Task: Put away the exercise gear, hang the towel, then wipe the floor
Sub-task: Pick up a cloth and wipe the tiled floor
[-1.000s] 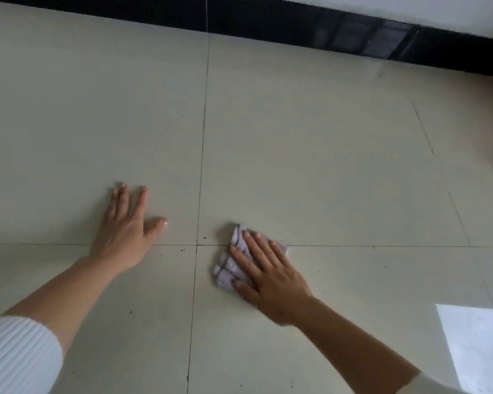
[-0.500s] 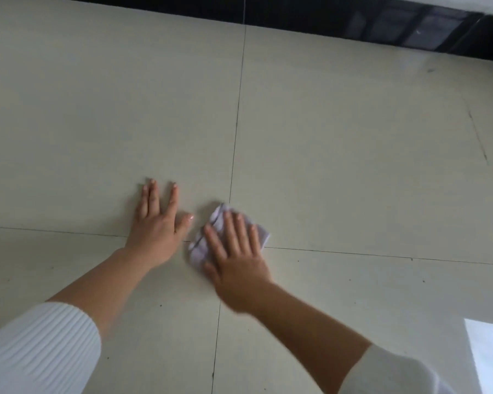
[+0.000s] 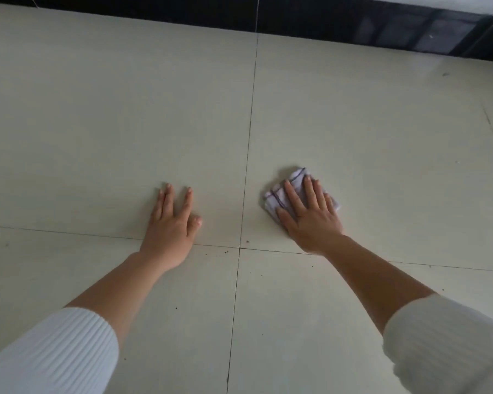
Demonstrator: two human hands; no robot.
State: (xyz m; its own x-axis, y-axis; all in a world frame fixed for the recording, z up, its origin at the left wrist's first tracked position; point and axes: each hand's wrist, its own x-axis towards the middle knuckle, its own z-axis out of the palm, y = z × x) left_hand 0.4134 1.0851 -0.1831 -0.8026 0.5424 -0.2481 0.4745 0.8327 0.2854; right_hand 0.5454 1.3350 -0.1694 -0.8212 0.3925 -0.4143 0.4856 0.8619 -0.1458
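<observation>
- Since half a second ago, the right hand [image 3: 310, 220] has slid the cloth [image 3: 299, 177] away from the left thumb and across the upright grout line [image 3: 246, 166], so the two hands now lie well apart
- Right fingers [image 3: 292, 194] are straight and slightly spread, pressed flat on the folded cloth; nothing is pinched or curled round it
- Folds of the cloth, pale with thin dark stripes, show beyond the fingertips and on the thumb side; the rest is under the palm
- Meanwhile the left hand [image 3: 171, 223] stays planted flat on the floor [image 3: 367, 115], its fingers [image 3: 165, 200] straight and holding nothing, apparently as a prop
- Small dark specks [image 3: 225, 253] lie behind both sets of fingers, near where the grout lines cross and closer to the body
- A dark skirting [image 3: 296, 15] runs far beyond the fingertips
- Progress, as a judgement: this is the last step, wiping the floor, and it is under way; no exercise gear or towel is in view, so whether those steps are done cannot be told from this view
- Left to do: the specks on the near tiles suggest that patch is not yet wiped
</observation>
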